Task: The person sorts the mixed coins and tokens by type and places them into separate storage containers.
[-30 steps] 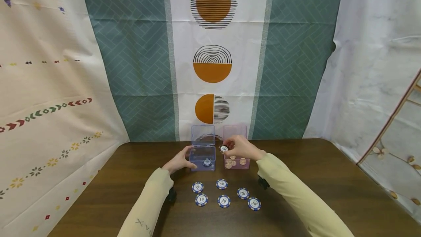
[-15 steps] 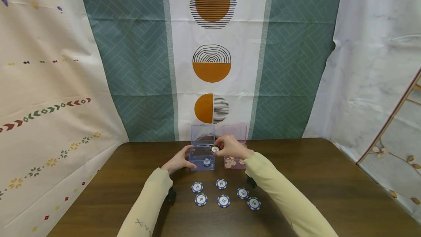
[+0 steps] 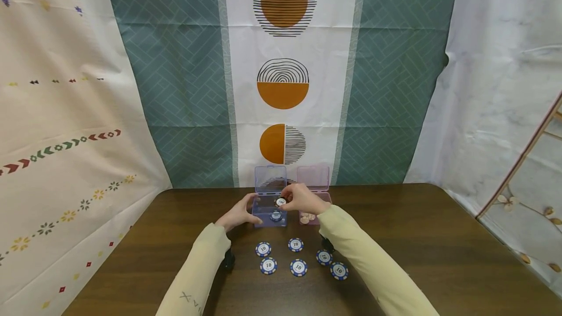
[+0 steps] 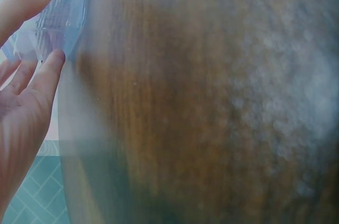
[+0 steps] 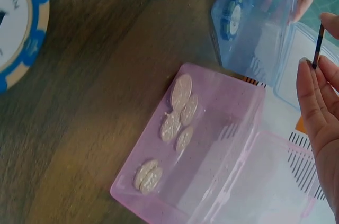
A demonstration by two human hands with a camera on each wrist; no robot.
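In the head view my right hand (image 3: 304, 199) holds a black-edged poker chip (image 3: 281, 202) above the clear blue plastic box (image 3: 260, 222). The right wrist view shows that chip edge-on, pinched between thumb and fingertips. My left hand (image 3: 239, 212) grips the blue box at its left side, thumb near the front and fingers farther back. Inside the blue box lies a blue-and-white poker chip (image 5: 232, 18). To its right stands a clear pink box (image 5: 212, 166), partly behind my right hand, with several coppery coins (image 5: 181, 92) in it.
Several blue-and-white poker chips marked 10 (image 3: 298, 267) lie on the brown wooden table (image 3: 175, 238) in front of the boxes. Both lids, the blue lid (image 3: 270, 179) and the pink lid (image 3: 313, 178), stand raised against the patterned cloth behind.
My right hand has moved left with the black-edged chip, from over the pink box to over the blue box. My left hand has stayed at the blue box.
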